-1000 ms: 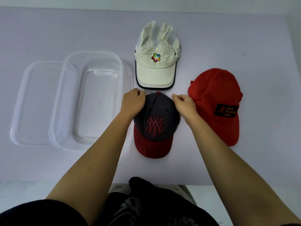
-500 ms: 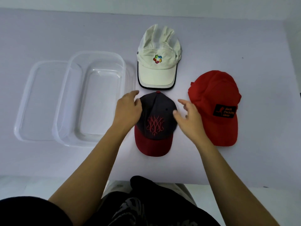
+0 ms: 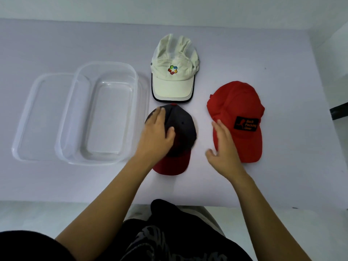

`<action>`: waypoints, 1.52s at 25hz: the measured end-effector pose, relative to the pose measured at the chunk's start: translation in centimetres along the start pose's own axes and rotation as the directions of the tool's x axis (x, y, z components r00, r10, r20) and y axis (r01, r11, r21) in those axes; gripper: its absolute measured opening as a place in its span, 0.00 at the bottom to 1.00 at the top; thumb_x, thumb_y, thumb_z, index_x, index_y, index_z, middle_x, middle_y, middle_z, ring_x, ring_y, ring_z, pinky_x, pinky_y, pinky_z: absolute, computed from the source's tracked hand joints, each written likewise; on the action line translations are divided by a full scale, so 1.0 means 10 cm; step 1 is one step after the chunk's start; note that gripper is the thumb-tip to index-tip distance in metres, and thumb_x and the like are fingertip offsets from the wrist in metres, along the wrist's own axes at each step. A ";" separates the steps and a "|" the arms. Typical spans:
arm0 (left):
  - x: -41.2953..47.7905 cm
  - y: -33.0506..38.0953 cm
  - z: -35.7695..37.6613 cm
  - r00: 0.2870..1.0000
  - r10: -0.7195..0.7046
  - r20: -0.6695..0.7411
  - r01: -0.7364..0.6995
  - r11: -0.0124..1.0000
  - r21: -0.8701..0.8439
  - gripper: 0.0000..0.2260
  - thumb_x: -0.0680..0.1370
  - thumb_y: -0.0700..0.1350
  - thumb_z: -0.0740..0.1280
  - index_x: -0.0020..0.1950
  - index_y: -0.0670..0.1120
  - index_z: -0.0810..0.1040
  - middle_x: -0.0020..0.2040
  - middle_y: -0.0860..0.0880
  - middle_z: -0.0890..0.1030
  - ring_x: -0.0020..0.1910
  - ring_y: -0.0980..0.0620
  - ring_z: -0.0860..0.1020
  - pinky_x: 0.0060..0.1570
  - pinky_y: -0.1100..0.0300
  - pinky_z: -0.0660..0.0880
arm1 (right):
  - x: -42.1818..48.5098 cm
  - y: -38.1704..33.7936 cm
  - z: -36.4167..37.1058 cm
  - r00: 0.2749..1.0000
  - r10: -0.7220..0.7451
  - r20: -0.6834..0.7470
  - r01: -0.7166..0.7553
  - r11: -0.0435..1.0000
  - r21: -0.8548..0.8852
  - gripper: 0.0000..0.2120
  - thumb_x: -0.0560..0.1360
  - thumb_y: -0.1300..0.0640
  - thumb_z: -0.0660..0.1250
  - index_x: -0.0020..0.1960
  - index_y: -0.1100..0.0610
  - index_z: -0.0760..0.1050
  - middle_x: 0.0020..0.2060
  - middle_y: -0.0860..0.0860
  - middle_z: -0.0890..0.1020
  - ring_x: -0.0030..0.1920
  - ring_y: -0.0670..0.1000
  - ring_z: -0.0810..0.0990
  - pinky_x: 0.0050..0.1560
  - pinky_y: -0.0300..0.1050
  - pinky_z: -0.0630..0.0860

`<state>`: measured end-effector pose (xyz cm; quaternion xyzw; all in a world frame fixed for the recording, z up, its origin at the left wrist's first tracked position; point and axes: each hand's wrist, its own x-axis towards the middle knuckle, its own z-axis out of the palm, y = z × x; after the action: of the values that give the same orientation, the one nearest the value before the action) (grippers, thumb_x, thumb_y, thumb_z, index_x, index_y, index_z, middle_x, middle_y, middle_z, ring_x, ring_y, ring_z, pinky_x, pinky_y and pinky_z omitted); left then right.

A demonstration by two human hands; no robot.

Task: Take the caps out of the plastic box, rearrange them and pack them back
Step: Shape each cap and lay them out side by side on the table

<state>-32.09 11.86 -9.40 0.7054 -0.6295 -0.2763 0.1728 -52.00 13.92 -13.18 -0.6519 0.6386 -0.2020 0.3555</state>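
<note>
Three caps lie on the table. A cream cap (image 3: 174, 72) with a coloured logo is farthest from me. Below it lies a dark grey cap (image 3: 185, 132) with a red brim; my left hand (image 3: 157, 136) rests flat on its crown, fingers spread, covering the embroidery. To the right is a red cap (image 3: 237, 102) with a black patch. My right hand (image 3: 224, 147) is open, its fingers lying over the red cap's left edge and brim. The clear plastic box (image 3: 101, 157) stands empty at the left.
The box's clear lid (image 3: 24, 129) lies partly under the box on its left side. The table's front edge (image 3: 75, 201) runs just in front of my lap. A dark object (image 3: 339, 111) shows at the far right edge.
Both hands let go of the grey cap's back edge. My left hand slid onto its crown. My right hand moved right, onto the red cap's edge.
</note>
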 end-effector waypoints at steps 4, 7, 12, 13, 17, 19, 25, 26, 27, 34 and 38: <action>-0.23 0.38 0.52 0.938 0.272 0.215 -0.272 0.962 -0.029 0.28 0.79 0.41 0.59 0.77 0.40 0.54 0.78 0.42 0.56 0.77 0.47 0.55 0.71 0.65 0.48 | -0.27 0.70 -0.24 0.973 0.222 -0.069 -0.232 0.939 -0.255 0.50 0.66 0.68 0.70 0.76 0.54 0.41 0.77 0.56 0.43 0.76 0.58 0.46 0.74 0.56 0.54; -0.28 0.54 1.04 0.860 0.290 0.420 -0.329 0.944 0.022 0.32 0.78 0.39 0.60 0.78 0.40 0.47 0.79 0.40 0.48 0.78 0.43 0.48 0.75 0.55 0.48 | -0.31 1.01 -0.32 0.944 0.302 -0.129 -0.327 0.905 -0.271 0.47 0.71 0.53 0.71 0.77 0.59 0.42 0.76 0.62 0.50 0.75 0.63 0.52 0.73 0.62 0.55; -0.15 0.81 1.44 0.913 0.191 0.362 -0.251 0.960 0.126 0.30 0.81 0.41 0.56 0.77 0.41 0.41 0.78 0.37 0.41 0.76 0.34 0.43 0.73 0.41 0.54 | -0.37 0.90 -0.33 0.972 0.151 -0.180 -0.210 0.901 -0.378 0.30 0.79 0.54 0.58 0.76 0.63 0.50 0.72 0.64 0.63 0.69 0.63 0.67 0.68 0.60 0.65; -0.14 0.83 1.43 0.926 0.180 0.333 -0.229 0.967 0.115 0.28 0.81 0.41 0.54 0.77 0.40 0.43 0.78 0.36 0.44 0.76 0.32 0.45 0.71 0.39 0.58 | -0.42 0.88 -0.34 0.975 0.122 -0.186 -0.187 0.904 -0.385 0.30 0.79 0.54 0.58 0.76 0.63 0.51 0.72 0.62 0.64 0.68 0.63 0.68 0.67 0.58 0.66; -0.29 0.76 1.39 0.901 0.349 0.257 -0.375 0.925 0.058 0.27 0.77 0.41 0.50 0.76 0.37 0.54 0.74 0.32 0.59 0.70 0.25 0.57 0.52 0.36 0.76 | -0.42 0.90 -0.56 0.972 0.150 -0.179 -0.193 0.948 -0.255 0.37 0.76 0.50 0.63 0.77 0.58 0.47 0.75 0.60 0.59 0.72 0.61 0.63 0.66 0.58 0.68; -0.33 0.76 1.31 0.884 0.385 0.267 -0.404 0.915 0.017 0.28 0.80 0.39 0.55 0.76 0.44 0.43 0.77 0.39 0.44 0.74 0.33 0.41 0.67 0.38 0.63 | -0.44 0.83 -0.62 0.984 0.088 -0.157 -0.123 0.966 -0.228 0.36 0.76 0.52 0.63 0.76 0.58 0.46 0.75 0.61 0.58 0.73 0.63 0.61 0.67 0.63 0.67; -0.42 0.82 1.00 0.902 0.404 0.156 -0.390 0.914 -0.113 0.35 0.80 0.42 0.61 0.73 0.47 0.36 0.76 0.44 0.37 0.73 0.44 0.32 0.71 0.51 0.39 | -0.57 0.54 -0.74 0.947 -0.126 -0.295 0.036 0.956 -0.292 0.39 0.73 0.54 0.68 0.75 0.59 0.50 0.74 0.63 0.59 0.72 0.65 0.58 0.63 0.57 0.59; -0.43 0.79 0.98 0.890 0.432 0.147 -0.419 0.901 -0.111 0.35 0.80 0.40 0.61 0.73 0.49 0.36 0.75 0.47 0.36 0.73 0.46 0.32 0.71 0.52 0.39 | -0.57 0.54 -0.79 0.949 -0.133 -0.287 0.059 0.966 -0.252 0.39 0.73 0.52 0.66 0.76 0.57 0.47 0.75 0.61 0.56 0.73 0.63 0.56 0.64 0.55 0.60; -0.42 0.78 0.95 0.887 0.440 0.143 -0.427 0.897 -0.113 0.36 0.80 0.40 0.62 0.74 0.50 0.37 0.75 0.48 0.36 0.73 0.47 0.33 0.71 0.53 0.39 | -0.56 0.55 -0.82 0.953 -0.139 -0.268 0.080 0.972 -0.219 0.38 0.74 0.50 0.63 0.76 0.54 0.44 0.75 0.59 0.53 0.74 0.60 0.53 0.65 0.55 0.60; -0.43 0.96 0.86 0.953 0.292 0.075 -0.218 0.840 -0.497 0.31 0.76 0.52 0.58 0.74 0.56 0.43 0.78 0.46 0.50 0.77 0.46 0.53 0.74 0.52 0.58 | -0.51 0.35 -0.78 0.940 -0.162 -0.300 0.215 0.965 0.152 0.30 0.78 0.53 0.56 0.76 0.50 0.48 0.74 0.55 0.61 0.73 0.55 0.63 0.68 0.49 0.67; -0.50 1.07 0.78 0.929 0.296 0.224 -0.056 0.708 -0.704 0.30 0.77 0.41 0.58 0.75 0.55 0.47 0.73 0.52 0.63 0.67 0.65 0.68 0.66 0.70 0.65 | -0.60 0.07 -0.63 0.949 0.006 -0.316 0.152 0.867 0.475 0.29 0.76 0.63 0.57 0.74 0.56 0.52 0.62 0.37 0.69 0.58 0.30 0.72 0.57 0.26 0.70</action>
<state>-45.58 16.00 -8.34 0.4723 -0.5669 -0.5817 0.3424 -57.67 18.55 -8.34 -0.5238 0.5875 -0.4707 0.3986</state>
